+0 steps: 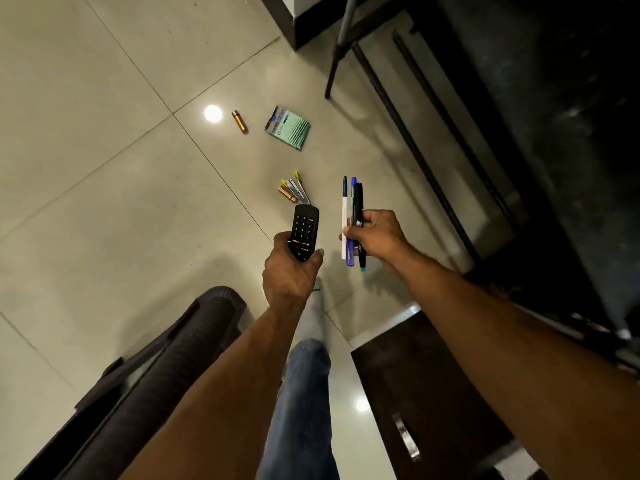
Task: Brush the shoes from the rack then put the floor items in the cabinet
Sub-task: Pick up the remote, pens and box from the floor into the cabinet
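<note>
My left hand (pixel 289 271) grips a black remote control (pixel 304 232) by its lower end, buttons facing up. My right hand (pixel 379 233) holds a bundle of pens and markers (pixel 353 216), white, blue and black, pointing away from me. On the tiled floor beyond lie a copper-coloured battery (pixel 239 121), a green and white box (pixel 288 127), and a small cluster of another battery and several thin yellow-tipped items (pixel 293 190) just past the remote's tip.
A dark cabinet door with a metal handle (pixel 405 439) stands open at the lower right. A dark glass-fronted unit (pixel 485 161) runs along the right side. A chair leg (pixel 337 57) stands at the top. A dark padded seat (pixel 166 362) is at the lower left. My jeans leg (pixel 304 393) is below.
</note>
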